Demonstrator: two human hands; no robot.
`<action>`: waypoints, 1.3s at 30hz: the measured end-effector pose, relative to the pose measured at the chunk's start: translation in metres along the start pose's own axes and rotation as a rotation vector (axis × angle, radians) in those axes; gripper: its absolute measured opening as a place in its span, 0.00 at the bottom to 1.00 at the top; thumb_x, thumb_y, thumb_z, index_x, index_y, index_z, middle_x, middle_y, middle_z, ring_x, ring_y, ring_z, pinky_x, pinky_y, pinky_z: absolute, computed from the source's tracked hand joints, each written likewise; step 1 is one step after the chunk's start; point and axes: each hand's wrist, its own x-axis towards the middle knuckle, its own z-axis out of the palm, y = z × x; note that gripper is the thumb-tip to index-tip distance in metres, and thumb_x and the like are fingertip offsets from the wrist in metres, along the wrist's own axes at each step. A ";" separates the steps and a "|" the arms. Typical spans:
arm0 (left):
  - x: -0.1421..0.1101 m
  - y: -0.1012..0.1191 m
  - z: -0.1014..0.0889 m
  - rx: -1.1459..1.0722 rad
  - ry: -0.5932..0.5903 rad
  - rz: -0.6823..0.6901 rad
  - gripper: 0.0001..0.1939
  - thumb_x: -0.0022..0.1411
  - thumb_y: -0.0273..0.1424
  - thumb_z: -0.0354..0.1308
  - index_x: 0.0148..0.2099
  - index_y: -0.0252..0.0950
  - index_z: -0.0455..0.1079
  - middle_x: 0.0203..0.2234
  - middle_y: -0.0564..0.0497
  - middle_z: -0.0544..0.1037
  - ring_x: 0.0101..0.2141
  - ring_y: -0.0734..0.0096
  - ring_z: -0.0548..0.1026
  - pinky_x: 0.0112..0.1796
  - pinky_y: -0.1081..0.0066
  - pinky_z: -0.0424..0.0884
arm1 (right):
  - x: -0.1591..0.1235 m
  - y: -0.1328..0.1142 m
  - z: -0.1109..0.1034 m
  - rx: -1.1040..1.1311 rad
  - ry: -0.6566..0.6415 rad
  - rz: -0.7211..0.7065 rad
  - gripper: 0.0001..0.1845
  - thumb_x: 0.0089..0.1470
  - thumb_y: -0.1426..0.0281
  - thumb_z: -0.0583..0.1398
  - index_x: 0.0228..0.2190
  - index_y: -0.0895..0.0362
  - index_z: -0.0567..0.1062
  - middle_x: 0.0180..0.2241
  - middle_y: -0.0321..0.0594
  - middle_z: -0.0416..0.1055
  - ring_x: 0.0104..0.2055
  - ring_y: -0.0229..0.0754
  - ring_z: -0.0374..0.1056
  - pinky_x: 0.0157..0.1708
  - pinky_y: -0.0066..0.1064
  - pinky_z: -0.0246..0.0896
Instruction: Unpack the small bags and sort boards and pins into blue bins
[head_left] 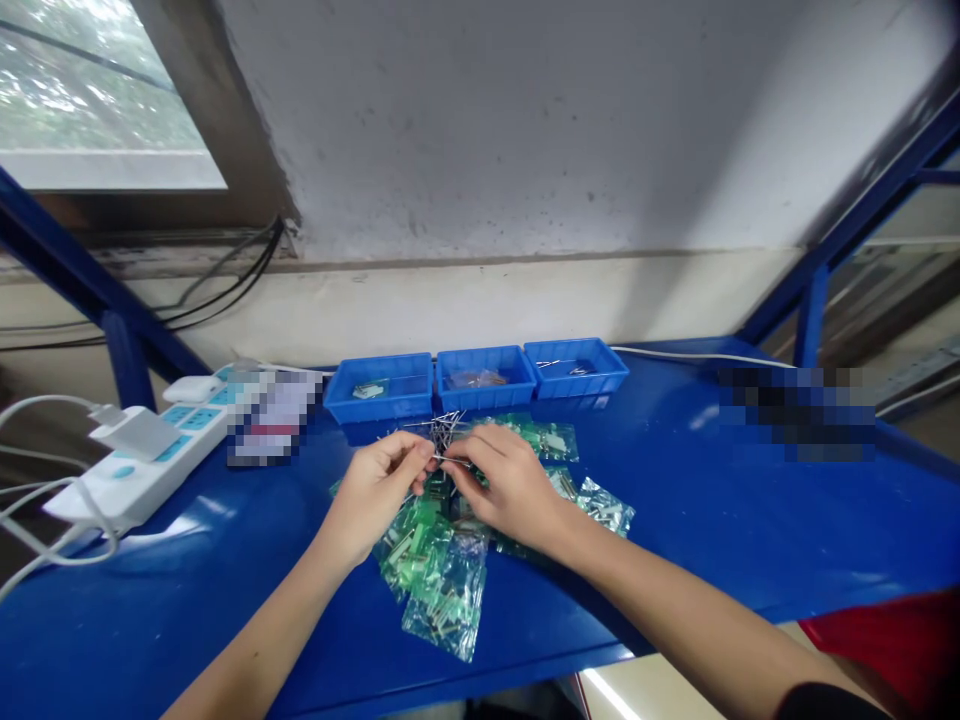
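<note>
My left hand (386,487) and my right hand (510,480) meet above the middle of the table, fingers pinched. Between their fingertips runs a thin metal rod (452,460), too small for me to tell its exact kind. Just behind the fingers lies a loose pile of similar shiny metal rods (445,424). Under and around both hands are spread several clear and green plastic packets with small parts inside, among them a clear packet (450,600) in front and a green packet (420,545) by the left wrist. My hands partly cover the packets and the pile.
Three blue bins stand along the back: a left bin (379,408), a middle bin (487,391) and a right bin (577,382), each with a few small items. A white power strip (142,480) with cables is at left. Blurred-out objects lie on both sides of the blue table (720,520).
</note>
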 end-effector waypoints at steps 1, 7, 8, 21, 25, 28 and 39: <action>0.000 0.000 0.000 0.051 -0.012 0.020 0.15 0.61 0.41 0.54 0.31 0.34 0.69 0.22 0.54 0.70 0.23 0.77 0.67 0.26 0.76 0.65 | 0.000 0.000 -0.001 -0.003 0.008 -0.002 0.11 0.60 0.69 0.51 0.33 0.59 0.72 0.29 0.40 0.70 0.31 0.39 0.62 0.32 0.32 0.56; -0.003 0.003 -0.008 0.310 -0.022 0.264 0.10 0.61 0.37 0.55 0.40 0.37 0.70 0.30 0.51 0.75 0.31 0.70 0.73 0.33 0.72 0.68 | 0.002 0.001 -0.007 0.022 0.023 0.027 0.15 0.62 0.67 0.50 0.30 0.59 0.73 0.26 0.40 0.68 0.30 0.38 0.61 0.32 0.31 0.56; -0.003 0.004 -0.010 0.363 -0.015 0.301 0.09 0.61 0.36 0.54 0.38 0.36 0.71 0.29 0.51 0.75 0.30 0.71 0.73 0.33 0.73 0.68 | 0.002 0.001 -0.007 0.033 0.024 0.024 0.15 0.61 0.67 0.51 0.30 0.59 0.74 0.27 0.40 0.69 0.30 0.38 0.62 0.33 0.31 0.56; 0.002 0.016 -0.050 0.764 -0.010 0.084 0.21 0.62 0.47 0.47 0.31 0.38 0.70 0.23 0.53 0.75 0.25 0.69 0.72 0.28 0.73 0.63 | 0.012 0.034 -0.040 -0.240 0.342 -0.036 0.11 0.60 0.70 0.52 0.29 0.58 0.72 0.23 0.38 0.69 0.25 0.36 0.62 0.27 0.28 0.57; 0.002 0.004 -0.067 0.982 -0.204 -0.038 0.18 0.55 0.48 0.53 0.29 0.39 0.68 0.19 0.56 0.72 0.22 0.71 0.69 0.23 0.74 0.59 | 0.005 0.098 -0.075 -0.644 0.452 0.411 0.16 0.58 0.62 0.53 0.35 0.60 0.74 0.32 0.47 0.71 0.35 0.45 0.64 0.37 0.37 0.58; 0.002 -0.003 -0.064 1.013 -0.279 -0.026 0.12 0.57 0.42 0.52 0.30 0.40 0.68 0.23 0.55 0.73 0.25 0.70 0.70 0.25 0.74 0.60 | -0.004 0.122 -0.078 -0.712 0.331 0.609 0.21 0.55 0.60 0.56 0.41 0.65 0.73 0.39 0.57 0.70 0.42 0.55 0.63 0.40 0.44 0.57; -0.004 0.011 -0.026 0.509 -0.236 0.177 0.12 0.64 0.38 0.47 0.36 0.37 0.67 0.27 0.53 0.72 0.29 0.70 0.70 0.30 0.72 0.66 | 0.002 0.001 -0.001 0.008 -0.107 -0.088 0.12 0.59 0.68 0.52 0.42 0.58 0.70 0.35 0.44 0.70 0.36 0.43 0.63 0.35 0.35 0.60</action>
